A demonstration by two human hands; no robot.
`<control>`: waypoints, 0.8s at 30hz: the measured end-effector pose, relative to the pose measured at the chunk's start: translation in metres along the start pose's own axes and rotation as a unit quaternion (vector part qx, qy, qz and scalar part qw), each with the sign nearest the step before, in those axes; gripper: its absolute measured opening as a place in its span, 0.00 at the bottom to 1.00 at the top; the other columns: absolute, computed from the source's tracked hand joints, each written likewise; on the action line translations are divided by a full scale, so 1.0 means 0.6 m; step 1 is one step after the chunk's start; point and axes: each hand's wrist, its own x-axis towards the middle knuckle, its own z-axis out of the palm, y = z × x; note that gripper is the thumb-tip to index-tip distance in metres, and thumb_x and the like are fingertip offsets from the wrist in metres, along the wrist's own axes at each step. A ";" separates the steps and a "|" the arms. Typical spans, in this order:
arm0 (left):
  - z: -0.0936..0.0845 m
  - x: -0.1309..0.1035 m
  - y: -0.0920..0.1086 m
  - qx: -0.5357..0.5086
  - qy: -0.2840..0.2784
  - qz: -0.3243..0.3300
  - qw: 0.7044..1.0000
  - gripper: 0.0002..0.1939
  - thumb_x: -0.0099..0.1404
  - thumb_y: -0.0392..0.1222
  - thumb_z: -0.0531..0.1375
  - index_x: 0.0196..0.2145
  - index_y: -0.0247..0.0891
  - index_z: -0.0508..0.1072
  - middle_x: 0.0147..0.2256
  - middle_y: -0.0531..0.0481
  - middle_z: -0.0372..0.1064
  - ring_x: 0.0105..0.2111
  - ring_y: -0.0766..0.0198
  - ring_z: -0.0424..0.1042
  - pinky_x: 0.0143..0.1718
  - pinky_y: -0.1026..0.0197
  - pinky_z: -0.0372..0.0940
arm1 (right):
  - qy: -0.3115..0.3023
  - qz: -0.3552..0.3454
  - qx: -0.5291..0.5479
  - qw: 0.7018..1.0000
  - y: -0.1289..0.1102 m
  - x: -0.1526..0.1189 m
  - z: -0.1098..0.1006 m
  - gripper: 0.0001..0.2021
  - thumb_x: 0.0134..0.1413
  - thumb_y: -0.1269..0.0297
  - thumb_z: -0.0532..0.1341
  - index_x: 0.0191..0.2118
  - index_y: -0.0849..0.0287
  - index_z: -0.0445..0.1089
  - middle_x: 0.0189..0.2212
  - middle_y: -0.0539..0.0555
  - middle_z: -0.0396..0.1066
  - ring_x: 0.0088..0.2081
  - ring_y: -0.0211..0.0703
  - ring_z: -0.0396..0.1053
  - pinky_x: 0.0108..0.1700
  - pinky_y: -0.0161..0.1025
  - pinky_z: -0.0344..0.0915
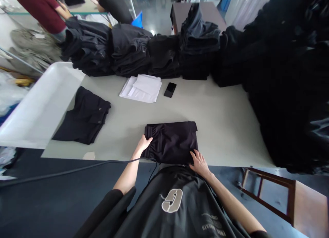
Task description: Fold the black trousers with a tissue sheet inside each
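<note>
A pair of folded black trousers (171, 142) lies flat near the front edge of the table, its gathered elastic waistband on the left and a folded edge on the right. My left hand (144, 143) is closed on the waistband, thumb on top and the fingers partly hidden. At the lower right corner of the trousers, my right hand (199, 163) rests with its fingers apart and their tips touching the cloth.
Stacks of folded dark clothes (131, 51) line the table's back edge. A large black clothing heap (288, 94) covers the right side. White papers (144, 88), a phone (170, 90) and another folded black garment (83, 118) lie on the table (223, 128). A cable (77, 167) crosses in front.
</note>
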 end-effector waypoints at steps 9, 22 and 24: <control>0.045 -0.013 0.025 0.077 0.124 0.016 0.989 0.30 0.69 0.53 0.57 0.60 0.26 0.65 0.50 0.24 0.75 0.53 0.34 0.76 0.52 0.43 0.68 | 0.075 0.099 -0.036 0.992 0.025 0.018 -0.012 0.19 0.54 0.74 0.58 0.53 0.58 0.69 0.51 0.62 0.69 0.53 0.55 0.66 0.58 0.47 0.60; 0.143 -0.041 0.328 0.196 0.142 0.360 0.901 0.28 0.73 0.49 0.55 0.64 0.30 0.63 0.59 0.28 0.67 0.61 0.42 0.66 0.61 0.46 0.61 | 0.170 0.177 0.036 0.969 0.044 0.014 0.016 0.20 0.49 0.76 0.58 0.50 0.60 0.67 0.50 0.62 0.69 0.49 0.51 0.67 0.53 0.44 0.59; 0.204 -0.037 0.395 0.238 0.099 0.368 0.893 0.29 0.73 0.52 0.55 0.64 0.29 0.63 0.57 0.29 0.69 0.57 0.42 0.69 0.58 0.46 0.64 | 0.172 0.155 0.026 0.973 0.047 0.014 0.013 0.18 0.49 0.77 0.59 0.48 0.60 0.68 0.48 0.61 0.70 0.48 0.50 0.67 0.52 0.43 0.59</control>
